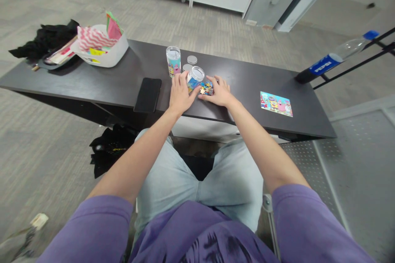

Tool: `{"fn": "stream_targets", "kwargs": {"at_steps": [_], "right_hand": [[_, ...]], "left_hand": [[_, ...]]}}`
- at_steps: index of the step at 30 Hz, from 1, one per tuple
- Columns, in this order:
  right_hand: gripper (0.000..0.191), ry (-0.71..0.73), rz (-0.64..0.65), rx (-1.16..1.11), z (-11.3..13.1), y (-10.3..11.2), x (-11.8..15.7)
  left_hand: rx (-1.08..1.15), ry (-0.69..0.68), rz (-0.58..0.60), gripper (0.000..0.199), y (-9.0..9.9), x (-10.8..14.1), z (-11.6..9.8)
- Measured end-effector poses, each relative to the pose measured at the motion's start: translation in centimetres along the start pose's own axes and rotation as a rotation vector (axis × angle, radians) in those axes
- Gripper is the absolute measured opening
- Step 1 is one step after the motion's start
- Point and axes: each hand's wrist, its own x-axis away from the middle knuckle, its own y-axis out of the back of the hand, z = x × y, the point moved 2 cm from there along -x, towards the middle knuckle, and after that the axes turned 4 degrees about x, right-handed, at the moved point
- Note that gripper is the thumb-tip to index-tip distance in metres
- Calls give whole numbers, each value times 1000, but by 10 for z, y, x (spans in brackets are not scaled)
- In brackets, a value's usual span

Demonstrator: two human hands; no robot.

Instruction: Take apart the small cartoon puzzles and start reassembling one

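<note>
My left hand (182,94) is wrapped around a clear plastic jar (195,79) with a colourful label, tilted toward the right. Beside the jar's lower end lies a small pile of jigsaw puzzle pieces (206,88), and my right hand (219,91) curves around its right side, thumb and fingers apart. Whether the right fingers pinch a piece cannot be made out. A second clear jar (173,62) stands upright just behind my left hand. Near it lie two round silver lids (191,60), one partly hidden by the tilted jar.
On the dark table (243,78) lie a black phone (148,95) to the left and a cartoon picture card (276,104) to the right. A white basket (108,55) with cloths and a black cloth (49,39) occupy the left end. A Pepsi bottle (327,65) stands at the right end.
</note>
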Motion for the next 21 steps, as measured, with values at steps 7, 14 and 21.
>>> {"fn": "stream_targets", "kwargs": {"at_steps": [7, 14, 21], "right_hand": [[57, 60, -85, 16, 9, -13, -9], [46, 96, -127, 31, -16, -9, -10], [72, -77, -177, 83, -29, -9, -7]], "left_hand": [[-28, 4, -33, 88, -2, 1, 1], [-6, 7, -37, 100, -3, 2, 3], [11, 17, -23, 104, -3, 2, 5]]}}
